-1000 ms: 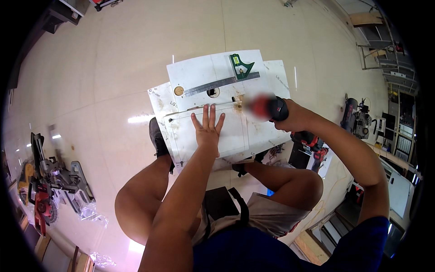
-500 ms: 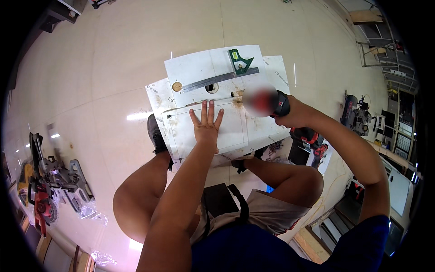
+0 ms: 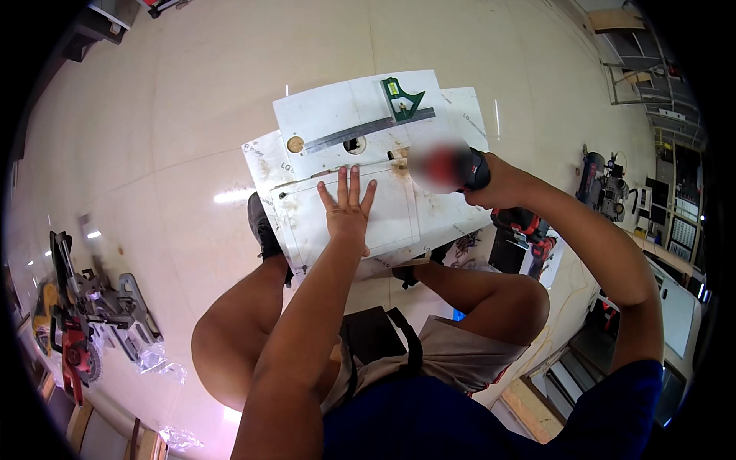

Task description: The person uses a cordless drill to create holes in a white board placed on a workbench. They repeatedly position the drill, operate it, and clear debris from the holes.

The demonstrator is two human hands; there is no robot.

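Observation:
My left hand [image 3: 347, 216] lies flat with spread fingers on a white board [image 3: 391, 222] that carries pencil lines. My right hand [image 3: 500, 184] is wrapped round a red-and-black power tool [image 3: 478, 170], held over the right side of the board. The tool's front is smeared, so its tip and any contact with the board cannot be made out. Beyond my left hand a second white panel [image 3: 322, 115] has round holes in it. On that panel rests a combination square [image 3: 402, 100] with a green head and a long steel blade.
Another red-and-black power tool [image 3: 525, 224] lies right of the boards, near my knee. On the floor at left stands a saw [image 3: 77, 356] with a red body and toothed blade. More machinery [image 3: 604, 185] sits at far right. My legs flank the work.
The whole view has shifted slightly, with the boards a little higher in the picture. Both hands keep nearly the same places on the board and the tool.

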